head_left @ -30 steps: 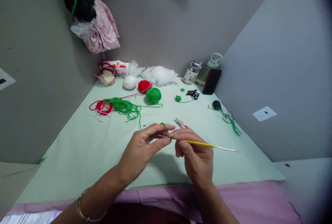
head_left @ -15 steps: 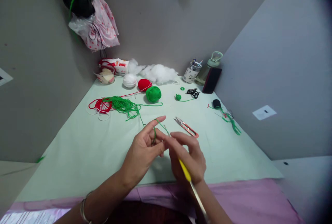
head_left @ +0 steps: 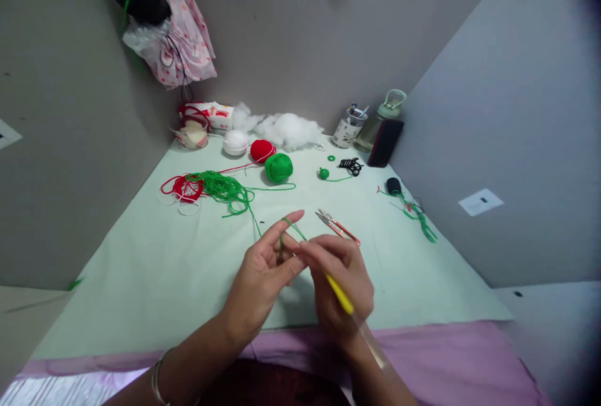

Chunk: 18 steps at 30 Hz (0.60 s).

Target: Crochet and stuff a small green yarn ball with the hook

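Note:
My left hand (head_left: 263,274) has green yarn (head_left: 280,246) looped over its raised index finger, with the thumb and middle finger pinched together. The strand runs back from this hand to a loose green tangle on the table. Close against its fingertips, my right hand (head_left: 340,281) grips a crochet hook (head_left: 341,295) by its yellow grip, the pale shaft trailing toward my wrist. Fingers hide the hook's tip and any stitches there. Orange-handled thread snips (head_left: 339,227) lie just beyond my right hand.
Behind the green tangle (head_left: 220,190) sit green (head_left: 278,168), red (head_left: 262,151) and white (head_left: 235,142) yarn balls, then white stuffing (head_left: 291,130). A pen cup (head_left: 348,130), bottle (head_left: 375,127) and phone (head_left: 385,143) stand back right. A black piece with green strands (head_left: 393,187) lies right.
My right hand has tilted slightly, and the crochet hook's back end has swung to the right. Both hands stay together at the green yarn. The view has shifted a little.

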### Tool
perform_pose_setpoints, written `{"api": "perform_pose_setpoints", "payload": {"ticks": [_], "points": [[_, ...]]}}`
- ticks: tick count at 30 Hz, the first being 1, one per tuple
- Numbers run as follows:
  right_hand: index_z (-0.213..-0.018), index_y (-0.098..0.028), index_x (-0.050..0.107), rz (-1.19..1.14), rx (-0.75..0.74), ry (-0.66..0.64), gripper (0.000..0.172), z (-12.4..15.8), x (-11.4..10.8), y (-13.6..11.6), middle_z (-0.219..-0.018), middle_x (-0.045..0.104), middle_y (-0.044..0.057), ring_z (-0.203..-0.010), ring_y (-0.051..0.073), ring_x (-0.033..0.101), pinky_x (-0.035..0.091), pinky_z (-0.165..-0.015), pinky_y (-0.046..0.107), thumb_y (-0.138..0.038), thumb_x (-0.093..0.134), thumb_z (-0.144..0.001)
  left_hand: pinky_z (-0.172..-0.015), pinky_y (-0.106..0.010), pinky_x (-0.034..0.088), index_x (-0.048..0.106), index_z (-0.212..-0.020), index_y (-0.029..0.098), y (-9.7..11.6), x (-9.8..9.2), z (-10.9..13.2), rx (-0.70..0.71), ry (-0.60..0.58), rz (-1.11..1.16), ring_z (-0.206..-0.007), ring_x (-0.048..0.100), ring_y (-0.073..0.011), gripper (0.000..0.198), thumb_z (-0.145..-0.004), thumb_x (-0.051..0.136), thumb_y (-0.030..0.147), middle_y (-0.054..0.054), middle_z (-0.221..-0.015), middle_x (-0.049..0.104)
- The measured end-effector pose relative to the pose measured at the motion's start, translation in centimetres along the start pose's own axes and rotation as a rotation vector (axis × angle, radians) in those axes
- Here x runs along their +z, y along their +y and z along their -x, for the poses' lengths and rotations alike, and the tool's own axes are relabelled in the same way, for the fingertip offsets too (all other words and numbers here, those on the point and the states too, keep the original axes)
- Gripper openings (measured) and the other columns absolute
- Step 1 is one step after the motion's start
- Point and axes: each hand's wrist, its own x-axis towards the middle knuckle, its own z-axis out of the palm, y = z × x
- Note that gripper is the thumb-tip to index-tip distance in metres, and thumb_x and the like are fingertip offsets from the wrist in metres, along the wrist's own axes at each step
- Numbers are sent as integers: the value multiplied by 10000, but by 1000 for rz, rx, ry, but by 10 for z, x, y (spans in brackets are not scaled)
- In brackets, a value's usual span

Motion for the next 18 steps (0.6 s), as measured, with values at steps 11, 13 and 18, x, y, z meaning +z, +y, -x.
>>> {"api": "perform_pose_setpoints", "payload": {"ticks": [11, 13, 18], "points": [[-956, -302, 806, -358, 281, 5, 153, -13, -2, 2, -841, 690, 33, -723, 177, 608, 523, -662, 341, -257, 660, -972, -604, -216, 362, 774, -1219, 265, 5, -3, -1, -21, -29, 1, -639, 404, -79, 450, -780, 866, 240, 27, -764, 548], [-975, -312, 812, -310, 269, -8, 155, -12, -1, 3, -864, 715, 35, -769, 186, 624, 543, -705, 351, -248, 671, -966, -630, -215, 375, 768, -1235, 282, 3, -3, 0, -27, -38, -47, -676, 430, -90, 458, -789, 865, 255, 24, -766, 561], [-991, -330, 808, -346, 285, -24, 178, -10, -3, 3, -899, 737, 23, -731, 166, 619, 523, -640, 317, -231, 661, -976, -644, -220, 386, 775, -1224, 280, 4, -4, -1, -32, -28, -77, -745, 476, -105, 458, -778, 877, 283, 2, -848, 597]]}}
